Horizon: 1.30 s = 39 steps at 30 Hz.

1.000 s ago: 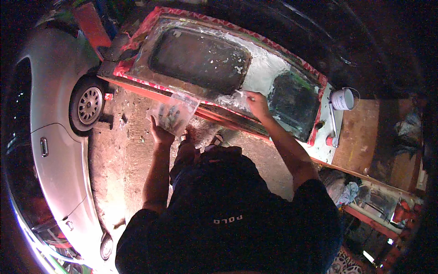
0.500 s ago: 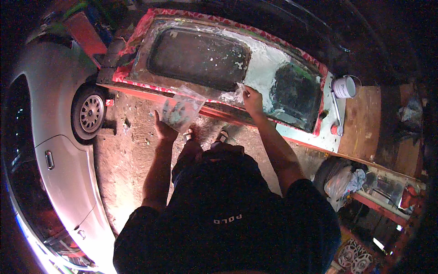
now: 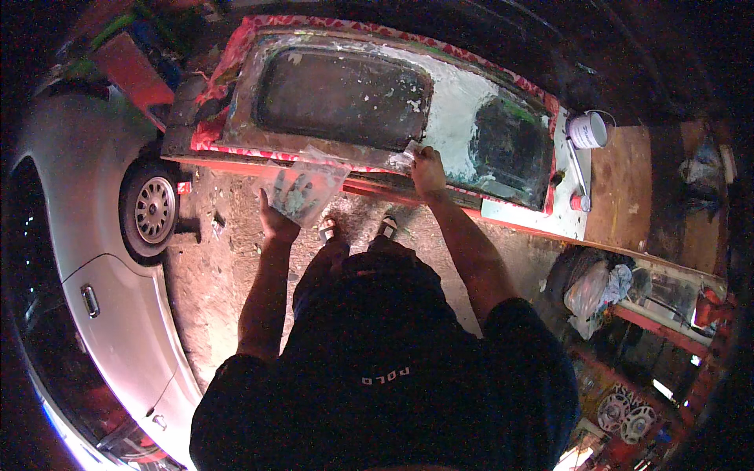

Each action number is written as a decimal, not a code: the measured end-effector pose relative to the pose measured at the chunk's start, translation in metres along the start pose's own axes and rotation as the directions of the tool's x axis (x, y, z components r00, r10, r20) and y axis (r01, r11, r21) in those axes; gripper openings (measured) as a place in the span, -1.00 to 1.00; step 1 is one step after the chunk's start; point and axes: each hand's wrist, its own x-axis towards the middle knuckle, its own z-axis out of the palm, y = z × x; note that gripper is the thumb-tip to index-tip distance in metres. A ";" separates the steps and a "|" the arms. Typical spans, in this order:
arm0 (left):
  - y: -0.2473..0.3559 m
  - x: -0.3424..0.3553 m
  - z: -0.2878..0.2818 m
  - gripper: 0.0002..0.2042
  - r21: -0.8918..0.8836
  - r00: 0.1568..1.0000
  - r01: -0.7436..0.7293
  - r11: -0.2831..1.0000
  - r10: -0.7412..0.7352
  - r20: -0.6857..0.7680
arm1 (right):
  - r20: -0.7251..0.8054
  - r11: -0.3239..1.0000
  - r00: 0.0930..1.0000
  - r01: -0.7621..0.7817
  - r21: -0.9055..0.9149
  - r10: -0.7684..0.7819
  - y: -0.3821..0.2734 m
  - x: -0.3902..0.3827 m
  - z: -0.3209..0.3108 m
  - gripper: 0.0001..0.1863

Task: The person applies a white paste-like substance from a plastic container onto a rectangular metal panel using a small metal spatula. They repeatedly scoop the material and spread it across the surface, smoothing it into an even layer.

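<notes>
My left hand (image 3: 279, 224) supports a clear plastic sheet (image 3: 320, 180) from below, its fingers showing dimly through it. Greyish-white paste is smeared across the sheet. A small pale, flat spreader (image 3: 411, 149) is pinched in my right hand (image 3: 429, 169), at the near edge of a vehicle panel (image 3: 263, 145). The panel lies flat and has a large dark recess (image 3: 345, 94) on its left part. White filler (image 3: 455, 102) covers the band between that recess and a smaller dark area (image 3: 512, 149) on the right. My right fingers hide part of the panel's edge.
Patterned red cloth (image 3: 210, 129) borders the panel on its bench. A white bucket (image 3: 585, 131) stands at the bench's right, beside a wooden board (image 3: 620, 188). A silver car (image 3: 118, 298) fills the left side. Plastic bags (image 3: 589, 298) hang at lower right.
My right hand has shifted slightly left with the spreader along the panel's near edge, and its fingers have turned downward. The plastic sheet remains in my left hand. The view has shifted a little.
</notes>
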 end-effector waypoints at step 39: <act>-0.007 0.032 0.020 -0.31 -0.031 0.994 -0.016 0.999 0.019 0.104 | 0.555 0.076 0.760 -0.610 0.789 0.339 0.057 -0.009 -0.069 -0.81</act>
